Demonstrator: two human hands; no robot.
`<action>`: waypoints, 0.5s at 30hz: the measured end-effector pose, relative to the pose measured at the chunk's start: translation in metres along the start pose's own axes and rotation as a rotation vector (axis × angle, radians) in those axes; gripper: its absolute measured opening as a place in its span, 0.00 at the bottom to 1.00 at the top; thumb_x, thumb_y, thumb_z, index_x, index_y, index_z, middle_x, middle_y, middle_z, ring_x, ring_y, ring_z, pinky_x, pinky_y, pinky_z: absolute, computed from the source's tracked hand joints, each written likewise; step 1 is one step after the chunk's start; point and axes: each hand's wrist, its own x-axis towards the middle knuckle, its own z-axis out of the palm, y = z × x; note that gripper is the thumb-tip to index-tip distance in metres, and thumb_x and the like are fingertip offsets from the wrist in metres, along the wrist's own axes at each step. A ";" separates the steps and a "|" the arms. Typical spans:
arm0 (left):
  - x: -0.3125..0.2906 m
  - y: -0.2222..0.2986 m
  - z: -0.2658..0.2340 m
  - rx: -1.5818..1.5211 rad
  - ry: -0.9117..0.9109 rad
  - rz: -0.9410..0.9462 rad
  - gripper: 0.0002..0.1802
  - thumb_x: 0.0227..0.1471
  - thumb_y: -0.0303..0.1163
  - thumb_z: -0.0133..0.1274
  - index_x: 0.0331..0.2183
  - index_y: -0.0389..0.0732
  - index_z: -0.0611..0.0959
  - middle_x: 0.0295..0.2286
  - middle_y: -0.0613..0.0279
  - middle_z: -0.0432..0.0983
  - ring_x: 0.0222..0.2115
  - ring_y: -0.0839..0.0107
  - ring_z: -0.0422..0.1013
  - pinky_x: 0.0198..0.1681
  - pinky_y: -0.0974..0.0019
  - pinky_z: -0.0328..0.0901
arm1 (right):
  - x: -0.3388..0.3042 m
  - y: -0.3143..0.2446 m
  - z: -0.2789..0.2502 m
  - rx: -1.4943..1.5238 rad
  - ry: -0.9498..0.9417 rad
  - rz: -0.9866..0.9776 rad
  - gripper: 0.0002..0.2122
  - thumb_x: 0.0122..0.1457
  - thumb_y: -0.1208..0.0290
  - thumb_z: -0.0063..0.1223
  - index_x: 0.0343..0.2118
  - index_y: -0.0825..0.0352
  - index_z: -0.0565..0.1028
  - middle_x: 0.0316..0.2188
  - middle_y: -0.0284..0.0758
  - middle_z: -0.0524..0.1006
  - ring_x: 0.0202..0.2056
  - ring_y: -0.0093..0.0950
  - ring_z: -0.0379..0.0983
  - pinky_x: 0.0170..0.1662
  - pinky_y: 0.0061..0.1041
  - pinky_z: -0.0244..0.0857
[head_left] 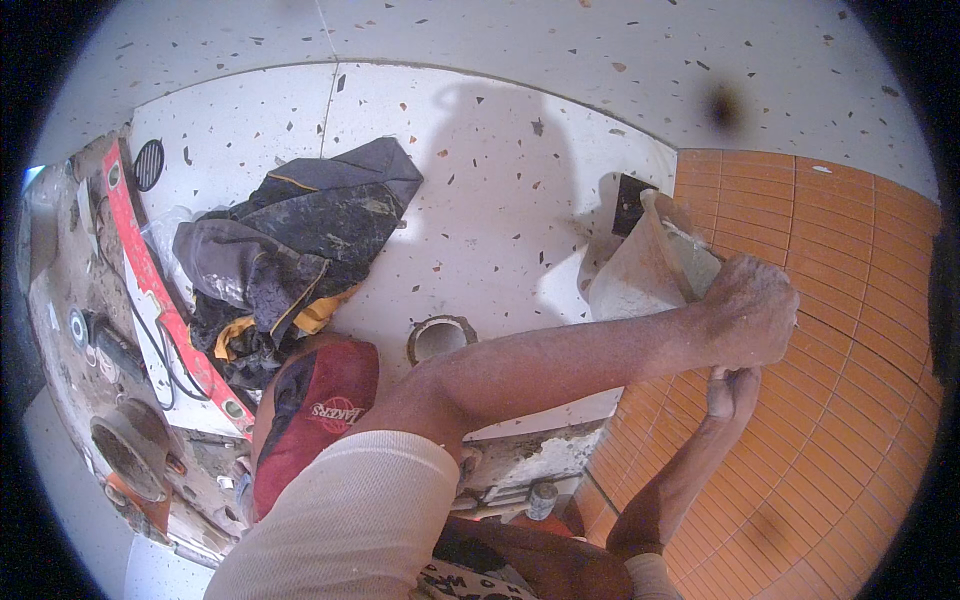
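Note:
My left hand [750,310] reaches across to the right and grips the rim of a whitish, dust-smeared plastic container [645,265] that holds pale powder. It stands where the white speckled floor [480,190] meets the orange tiled surface [850,300]. My right hand [733,390] lies just below the left one, fingers bunched against the orange tiles. Whether it holds anything is hidden from me.
A dirty dark jacket [300,240] lies crumpled on the white floor. A red spirit level [160,290] runs along a rubble strip at the left, near a round black grille [148,163] and a dusty pan [130,450]. Also here: a round drain hole [440,338], a red cap [315,400].

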 end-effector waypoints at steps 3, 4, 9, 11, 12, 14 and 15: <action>0.001 0.000 0.001 0.009 0.020 0.014 0.13 0.47 0.36 0.55 0.21 0.37 0.84 0.21 0.47 0.78 0.24 0.51 0.77 0.30 0.48 0.70 | 0.002 -0.002 -0.003 -0.006 0.004 -0.004 0.15 0.70 0.76 0.34 0.54 0.79 0.64 0.49 0.49 0.73 0.46 0.39 0.76 0.44 0.28 0.81; 0.001 0.000 0.000 0.011 0.034 0.019 0.13 0.47 0.36 0.55 0.21 0.36 0.83 0.20 0.47 0.78 0.23 0.51 0.77 0.30 0.48 0.70 | 0.002 -0.001 -0.003 0.000 -0.002 0.000 0.15 0.70 0.76 0.34 0.54 0.79 0.65 0.49 0.50 0.73 0.45 0.39 0.76 0.44 0.27 0.81; 0.001 -0.001 -0.001 -0.009 0.040 0.008 0.13 0.47 0.36 0.55 0.20 0.37 0.83 0.20 0.47 0.78 0.23 0.51 0.76 0.29 0.47 0.69 | 0.001 -0.002 0.000 0.081 -0.015 0.023 0.14 0.70 0.76 0.34 0.53 0.78 0.65 0.49 0.50 0.74 0.45 0.38 0.77 0.40 0.24 0.80; 0.000 0.000 -0.001 -0.006 0.052 0.010 0.13 0.47 0.36 0.55 0.20 0.37 0.83 0.19 0.47 0.78 0.22 0.51 0.76 0.29 0.47 0.69 | 0.002 -0.001 -0.001 0.070 -0.015 0.017 0.14 0.70 0.75 0.35 0.53 0.78 0.66 0.49 0.49 0.74 0.44 0.37 0.77 0.39 0.24 0.80; 0.001 0.000 -0.001 -0.004 0.056 0.012 0.13 0.47 0.36 0.55 0.20 0.37 0.84 0.19 0.47 0.78 0.22 0.51 0.77 0.29 0.47 0.69 | 0.003 -0.001 0.000 0.049 -0.018 0.008 0.14 0.70 0.75 0.35 0.53 0.77 0.66 0.48 0.48 0.75 0.44 0.37 0.77 0.39 0.24 0.80; 0.001 0.001 -0.002 -0.005 0.045 0.004 0.13 0.48 0.36 0.55 0.21 0.37 0.84 0.20 0.47 0.78 0.23 0.50 0.77 0.29 0.47 0.69 | 0.005 -0.001 -0.003 0.046 -0.017 0.005 0.14 0.70 0.74 0.36 0.52 0.77 0.67 0.47 0.47 0.76 0.43 0.36 0.78 0.39 0.25 0.80; 0.001 0.002 -0.003 -0.008 0.030 -0.006 0.13 0.48 0.36 0.55 0.21 0.37 0.84 0.20 0.46 0.78 0.23 0.50 0.77 0.30 0.47 0.69 | 0.008 -0.002 -0.008 0.063 -0.013 0.010 0.14 0.70 0.74 0.36 0.52 0.77 0.67 0.47 0.46 0.76 0.42 0.35 0.78 0.39 0.25 0.80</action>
